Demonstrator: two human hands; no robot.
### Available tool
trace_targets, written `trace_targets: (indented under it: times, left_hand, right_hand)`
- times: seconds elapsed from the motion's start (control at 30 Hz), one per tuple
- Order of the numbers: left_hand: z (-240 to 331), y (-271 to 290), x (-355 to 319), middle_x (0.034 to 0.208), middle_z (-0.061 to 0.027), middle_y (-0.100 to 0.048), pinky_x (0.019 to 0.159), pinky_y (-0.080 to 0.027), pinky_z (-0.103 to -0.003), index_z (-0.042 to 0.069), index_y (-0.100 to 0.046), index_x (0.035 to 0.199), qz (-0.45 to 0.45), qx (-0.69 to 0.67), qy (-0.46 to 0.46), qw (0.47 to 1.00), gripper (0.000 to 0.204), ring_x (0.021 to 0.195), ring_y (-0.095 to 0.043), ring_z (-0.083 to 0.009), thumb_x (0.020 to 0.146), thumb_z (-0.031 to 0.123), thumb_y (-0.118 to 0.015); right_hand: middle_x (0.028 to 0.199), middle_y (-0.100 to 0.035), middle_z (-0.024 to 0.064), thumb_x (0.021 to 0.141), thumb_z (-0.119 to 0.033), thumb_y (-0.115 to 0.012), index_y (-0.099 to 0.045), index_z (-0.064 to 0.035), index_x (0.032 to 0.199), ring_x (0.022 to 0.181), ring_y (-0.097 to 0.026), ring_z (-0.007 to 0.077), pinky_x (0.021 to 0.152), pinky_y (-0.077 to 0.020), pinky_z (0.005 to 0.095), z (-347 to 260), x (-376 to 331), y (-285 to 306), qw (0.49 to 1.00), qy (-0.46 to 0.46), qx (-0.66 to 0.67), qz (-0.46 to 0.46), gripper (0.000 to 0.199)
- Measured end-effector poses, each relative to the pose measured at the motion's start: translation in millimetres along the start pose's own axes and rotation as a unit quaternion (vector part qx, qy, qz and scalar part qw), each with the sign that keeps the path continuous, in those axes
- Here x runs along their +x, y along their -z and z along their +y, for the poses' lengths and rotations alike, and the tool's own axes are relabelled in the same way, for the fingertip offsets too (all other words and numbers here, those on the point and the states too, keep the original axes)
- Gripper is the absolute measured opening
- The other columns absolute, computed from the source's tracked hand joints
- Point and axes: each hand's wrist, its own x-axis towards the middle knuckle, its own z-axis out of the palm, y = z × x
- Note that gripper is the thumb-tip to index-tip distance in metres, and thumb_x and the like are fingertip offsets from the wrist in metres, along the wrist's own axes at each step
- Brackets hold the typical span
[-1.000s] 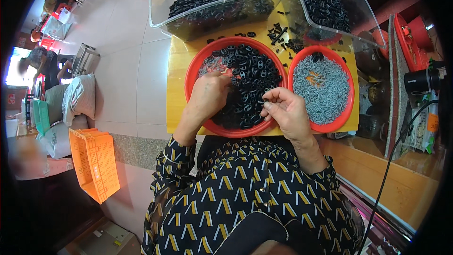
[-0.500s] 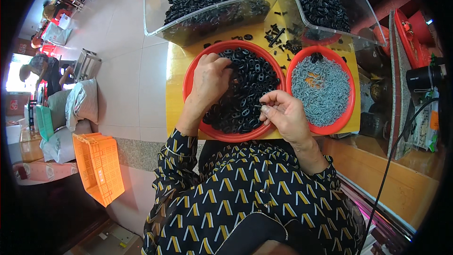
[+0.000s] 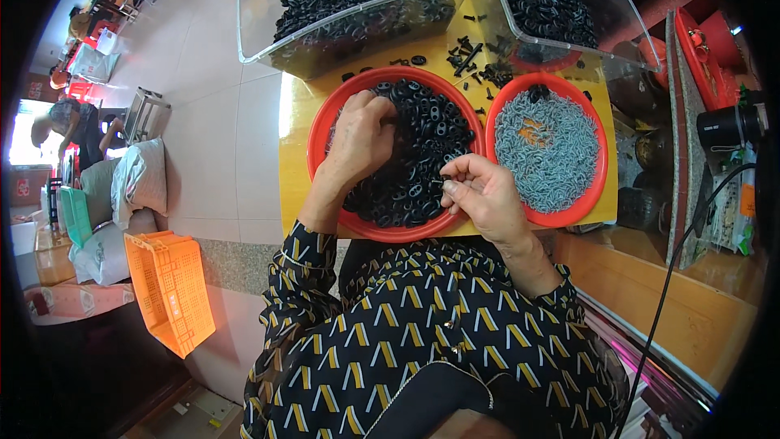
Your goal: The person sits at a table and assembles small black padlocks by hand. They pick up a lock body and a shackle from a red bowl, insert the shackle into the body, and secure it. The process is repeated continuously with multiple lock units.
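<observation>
A round red tray (image 3: 315,134) is heaped with black oval two-hole plastic pieces (image 3: 410,187). Over the left part of the heap is my left hand (image 3: 360,132), its fingers curled down among the pieces. What its fingertips hold, if anything, is hidden. My right hand (image 3: 481,193) is at the tray's right edge, thumb and forefinger pinched on what looks like a small screw, partly covered by the fingertips. Next to it stands a second red tray (image 3: 603,171) full of small grey screws (image 3: 552,164), with a few black pieces at its far edge.
Two clear plastic bins (image 3: 357,47) (image 3: 585,47) of black pieces stand at the back of the yellow table (image 3: 294,187). Loose black bits (image 3: 465,57) lie between them and the trays. An orange crate (image 3: 172,293) sits at left; a black cable (image 3: 668,293) hangs at right.
The trays, bins and both hands appear shifted slightly left in the picture. My left hand stays in the heap, and my right hand keeps its pinch.
</observation>
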Motion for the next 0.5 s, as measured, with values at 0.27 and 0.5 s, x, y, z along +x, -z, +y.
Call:
trace_targets:
  times: [0.27, 0.5]
  left_hand:
    - [0.9, -2.9, 5.0, 0.082, -0.0120, -0.052, 0.074, -0.041, -0.038, 0.003, -0.061, 0.086, -0.035, 0.015, -0.064, 0.997, 0.023, 0.082, -0.050, -0.0297, 0.064, 0.001, -0.062]
    - [2.4, -4.9, 4.6, 0.079, -0.0139, -0.052, 0.071, -0.041, -0.039, 0.001, -0.057, 0.081, -0.026, 0.039, -0.062, 0.997, 0.018, 0.081, -0.050, -0.0312, 0.063, -0.001, -0.058]
  right_hand:
    - [0.076, -0.056, 0.0028, 0.080, -0.002, -0.054, -0.053, 0.0021, 0.093, 0.063, -0.056, 0.0072, 0.052, -0.0449, 0.0193, -3.6, -4.0, -3.0, 1.000, -0.004, -0.001, -0.001, 0.014]
    - [0.076, -0.056, 0.0033, 0.080, -0.002, -0.053, -0.052, 0.0023, 0.093, 0.064, -0.056, 0.0075, 0.053, -0.0448, 0.0189, -0.6, -4.5, -4.5, 1.000, -0.001, 0.009, -0.004, 0.014]
